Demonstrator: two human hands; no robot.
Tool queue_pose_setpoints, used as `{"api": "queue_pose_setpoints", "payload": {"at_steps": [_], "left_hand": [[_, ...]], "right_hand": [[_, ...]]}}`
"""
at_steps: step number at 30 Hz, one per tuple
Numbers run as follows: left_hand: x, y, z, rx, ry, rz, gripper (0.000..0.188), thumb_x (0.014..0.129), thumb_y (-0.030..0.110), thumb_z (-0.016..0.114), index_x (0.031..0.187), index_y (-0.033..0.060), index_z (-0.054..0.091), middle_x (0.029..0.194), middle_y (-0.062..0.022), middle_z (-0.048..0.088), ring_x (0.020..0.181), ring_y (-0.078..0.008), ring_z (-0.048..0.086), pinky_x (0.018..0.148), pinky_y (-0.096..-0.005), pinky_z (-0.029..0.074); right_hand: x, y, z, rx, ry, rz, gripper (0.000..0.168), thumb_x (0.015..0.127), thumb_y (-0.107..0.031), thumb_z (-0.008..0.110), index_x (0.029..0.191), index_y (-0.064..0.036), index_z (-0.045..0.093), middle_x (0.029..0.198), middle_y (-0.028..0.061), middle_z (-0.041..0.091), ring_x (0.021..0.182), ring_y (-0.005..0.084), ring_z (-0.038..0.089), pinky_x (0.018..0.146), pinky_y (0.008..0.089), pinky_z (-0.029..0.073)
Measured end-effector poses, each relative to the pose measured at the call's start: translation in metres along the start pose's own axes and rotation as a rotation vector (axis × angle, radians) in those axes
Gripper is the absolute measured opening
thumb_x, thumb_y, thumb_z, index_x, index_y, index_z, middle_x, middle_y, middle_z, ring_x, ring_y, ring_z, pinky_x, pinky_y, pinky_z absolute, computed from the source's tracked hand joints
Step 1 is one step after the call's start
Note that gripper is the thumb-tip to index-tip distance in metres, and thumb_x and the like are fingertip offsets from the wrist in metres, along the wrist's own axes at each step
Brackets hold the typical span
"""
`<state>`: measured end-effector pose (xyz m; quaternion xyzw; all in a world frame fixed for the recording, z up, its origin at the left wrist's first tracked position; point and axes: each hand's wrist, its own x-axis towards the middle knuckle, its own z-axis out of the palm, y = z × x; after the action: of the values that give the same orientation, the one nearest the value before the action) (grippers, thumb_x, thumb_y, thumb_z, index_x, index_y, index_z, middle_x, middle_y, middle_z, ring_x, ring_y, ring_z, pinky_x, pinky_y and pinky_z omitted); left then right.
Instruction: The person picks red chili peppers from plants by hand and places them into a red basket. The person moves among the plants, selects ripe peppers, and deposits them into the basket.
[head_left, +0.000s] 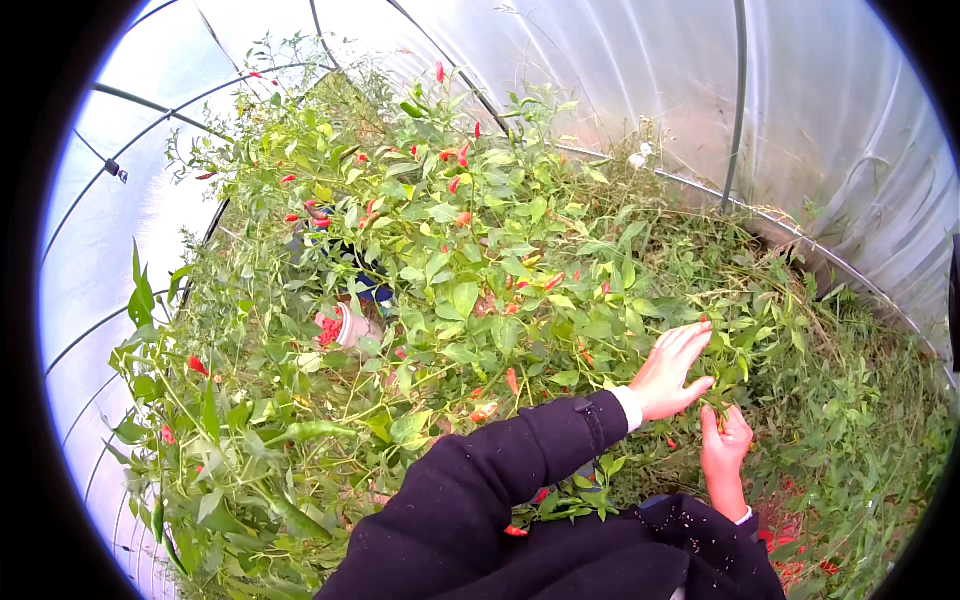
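My left hand (671, 373) reaches out at right of centre, fingers extended among the leaves of a chili pepper plant (504, 330); a small red tip shows by its fingertips. Just below and to the right, my right hand (725, 442) has its thumb and fingers pinched together on a green stem or small pod, partly hidden by the fingers. A green chili (742, 367) hangs above my right hand. Red chilies, such as one red chili (512, 381) left of my left sleeve, are scattered through the foliage.
A pale bucket (358, 328) of red chilies stands among the plants at centre left. Red chilies (784, 544) lie in something at lower right. Clear plastic sheeting (645, 75) on metal hoops (739, 105) encloses the plants. Tall weeds (855, 427) grow at right.
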<state>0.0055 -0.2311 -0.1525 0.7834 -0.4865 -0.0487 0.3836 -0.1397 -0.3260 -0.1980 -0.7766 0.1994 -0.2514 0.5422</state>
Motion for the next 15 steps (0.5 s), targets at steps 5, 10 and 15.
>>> {"api": "queue_pose_setpoints", "payload": {"at_steps": [5,10,15], "left_hand": [[-0.002,0.018,-0.009,0.167,-0.043,0.253,0.053,0.073,0.021,0.066,0.122,0.0066,0.049,0.127,-0.0132,0.045,0.122,-0.0309,0.039,0.103,-0.0485,0.026],[-0.009,0.022,-0.015,0.319,0.008,0.381,0.041,0.067,0.018,0.067,0.104,0.0049,0.059,0.114,-0.0106,0.053,0.113,-0.0265,0.046,0.1,-0.0465,0.03],[-0.009,0.016,-0.008,0.417,0.082,0.374,0.036,0.064,0.014,0.065,0.099,0.0059,0.06,0.09,-0.0057,0.057,0.094,-0.0225,0.053,0.092,-0.044,0.036]], "right_hand": [[0.006,-0.004,-0.005,-0.068,0.076,-0.113,0.018,0.073,0.002,0.06,0.092,0.001,0.063,0.081,0.0138,0.063,0.07,0.0246,0.061,0.065,0.0307,0.047],[0.007,-0.008,-0.008,-0.084,0.06,-0.081,0.015,0.077,0.0,0.059,0.091,0.001,0.063,0.083,0.0144,0.063,0.069,0.0262,0.061,0.065,0.0309,0.047],[0.01,-0.008,-0.01,-0.113,0.043,-0.132,0.012,0.078,-0.002,0.06,0.089,0.001,0.063,0.081,0.0144,0.062,0.068,0.026,0.06,0.063,0.0309,0.046]]}}
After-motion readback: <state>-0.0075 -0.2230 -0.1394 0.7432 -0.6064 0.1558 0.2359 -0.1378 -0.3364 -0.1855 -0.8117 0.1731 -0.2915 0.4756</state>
